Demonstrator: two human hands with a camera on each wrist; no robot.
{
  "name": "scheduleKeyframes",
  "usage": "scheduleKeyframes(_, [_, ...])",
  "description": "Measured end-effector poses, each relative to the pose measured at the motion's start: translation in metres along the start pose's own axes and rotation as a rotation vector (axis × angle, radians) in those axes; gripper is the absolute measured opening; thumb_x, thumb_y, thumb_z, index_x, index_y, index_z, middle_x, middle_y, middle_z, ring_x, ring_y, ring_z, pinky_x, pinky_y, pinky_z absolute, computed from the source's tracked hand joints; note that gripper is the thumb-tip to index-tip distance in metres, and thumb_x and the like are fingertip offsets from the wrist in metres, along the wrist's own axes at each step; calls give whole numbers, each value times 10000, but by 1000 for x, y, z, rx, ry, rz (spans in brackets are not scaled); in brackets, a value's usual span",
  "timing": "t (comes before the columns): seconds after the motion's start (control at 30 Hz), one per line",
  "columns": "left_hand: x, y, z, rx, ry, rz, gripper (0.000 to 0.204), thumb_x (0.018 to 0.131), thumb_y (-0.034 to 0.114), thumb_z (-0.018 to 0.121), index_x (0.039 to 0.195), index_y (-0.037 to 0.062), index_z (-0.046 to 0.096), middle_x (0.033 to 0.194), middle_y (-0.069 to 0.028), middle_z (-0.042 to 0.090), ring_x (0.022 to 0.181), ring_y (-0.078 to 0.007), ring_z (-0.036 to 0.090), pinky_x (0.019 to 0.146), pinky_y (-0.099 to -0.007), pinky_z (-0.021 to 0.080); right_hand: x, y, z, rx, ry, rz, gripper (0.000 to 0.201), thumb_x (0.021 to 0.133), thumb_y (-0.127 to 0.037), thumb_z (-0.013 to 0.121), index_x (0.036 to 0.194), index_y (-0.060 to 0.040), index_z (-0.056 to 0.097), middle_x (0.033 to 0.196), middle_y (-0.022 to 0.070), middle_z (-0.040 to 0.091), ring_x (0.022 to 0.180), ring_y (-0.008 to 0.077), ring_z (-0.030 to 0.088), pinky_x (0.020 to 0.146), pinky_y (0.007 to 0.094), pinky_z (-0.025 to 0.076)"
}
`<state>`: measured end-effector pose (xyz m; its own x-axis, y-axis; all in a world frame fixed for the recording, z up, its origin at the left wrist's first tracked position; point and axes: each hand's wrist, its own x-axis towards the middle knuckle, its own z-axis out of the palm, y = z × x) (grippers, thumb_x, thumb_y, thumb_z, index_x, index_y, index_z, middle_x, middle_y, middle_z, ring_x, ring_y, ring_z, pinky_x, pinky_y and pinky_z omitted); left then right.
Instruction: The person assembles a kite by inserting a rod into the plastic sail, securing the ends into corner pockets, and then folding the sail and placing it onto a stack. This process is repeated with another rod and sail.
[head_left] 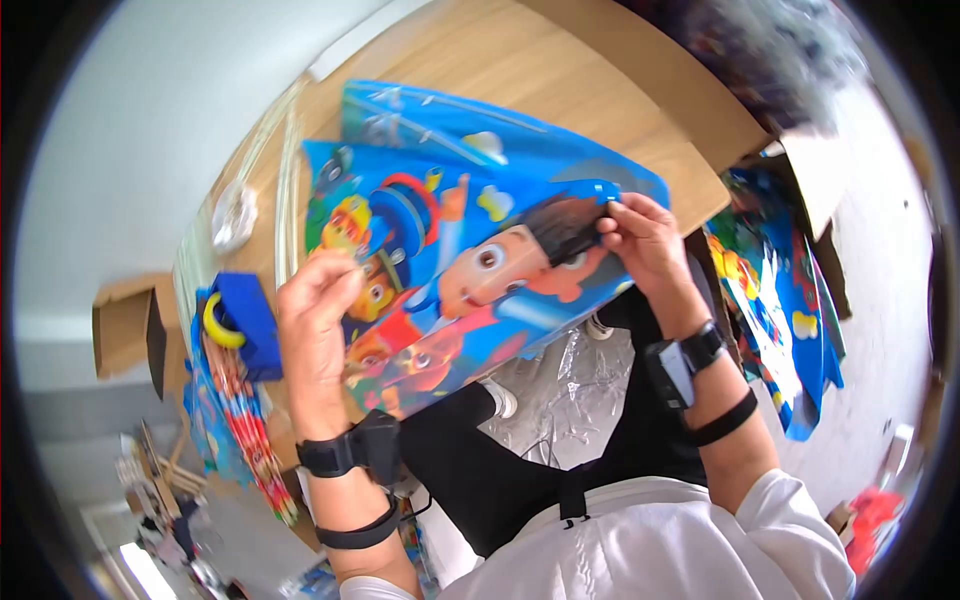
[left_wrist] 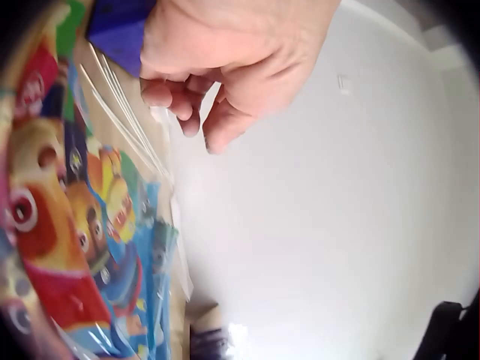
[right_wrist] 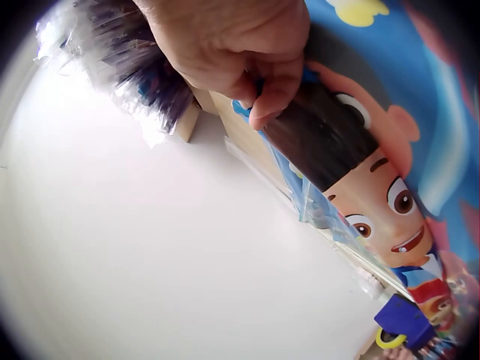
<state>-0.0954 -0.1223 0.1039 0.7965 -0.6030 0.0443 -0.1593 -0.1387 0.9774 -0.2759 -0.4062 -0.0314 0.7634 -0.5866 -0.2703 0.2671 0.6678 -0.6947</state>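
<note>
A glossy blue plastic sheet [head_left: 470, 250] printed with cartoon characters is held slantwise above the table's near edge. My right hand [head_left: 648, 240] pinches its edge beside the printed dark hair, and in the right wrist view thumb and fingertips [right_wrist: 271, 105] close on a blue bit of it. My left hand [head_left: 322, 315] is at the sheet's left side, overlapping it in the head view. In the left wrist view the left hand [left_wrist: 232, 56] has loosely bent fingers, a gap between thumb and fingers, and nothing between them. There the sheet [left_wrist: 67, 240] lies off to one side.
Pale strips [head_left: 290, 180] run along the wooden table [head_left: 560, 60]. A blue box [head_left: 248, 325] with a yellow ring [head_left: 222, 320] stands at the left. More printed sheets [head_left: 775, 290] fill a carton at the right. Clear plastic [head_left: 560, 390] lies below, between the legs.
</note>
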Motion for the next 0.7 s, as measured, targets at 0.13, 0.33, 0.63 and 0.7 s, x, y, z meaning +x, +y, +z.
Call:
scheduleKeyframes(0.13, [53, 19, 116, 81, -396, 72, 66, 748, 25, 671, 794, -7, 637, 951, -49, 570, 887, -118, 525, 793, -254, 392, 0, 1, -1, 62, -41, 15, 83, 894, -33, 558, 921, 25, 612, 759, 75, 636, 644, 127, 624, 548, 223, 517])
scheduleKeyframes(0.33, [97, 8, 210, 282, -606, 93, 93, 713, 49, 698, 740, -22, 645, 866, -57, 600, 838, -154, 562, 786, -294, 430, -2, -4, 3, 105, -11, 58, 73, 893, -28, 558, 892, 33, 598, 775, 72, 618, 663, 139, 645, 542, 226, 534])
scheduleKeyframes(0.63, [105, -5, 221, 270, -593, -106, 72, 719, 29, 696, 752, -29, 668, 848, -49, 596, 797, -133, 565, 740, -278, 444, -3, -3, 5, 194, -7, 48, 104, 910, -30, 521, 921, 45, 593, 742, 97, 629, 622, 133, 630, 533, 223, 527])
scheduleKeyframes(0.7, [106, -7, 221, 282, -598, -113, 75, 718, 33, 697, 749, -29, 668, 846, -49, 596, 797, -134, 563, 742, -278, 443, -2, -3, 3, 198, -23, 60, 114, 906, -35, 522, 928, 53, 591, 746, 110, 632, 616, 132, 626, 540, 220, 525])
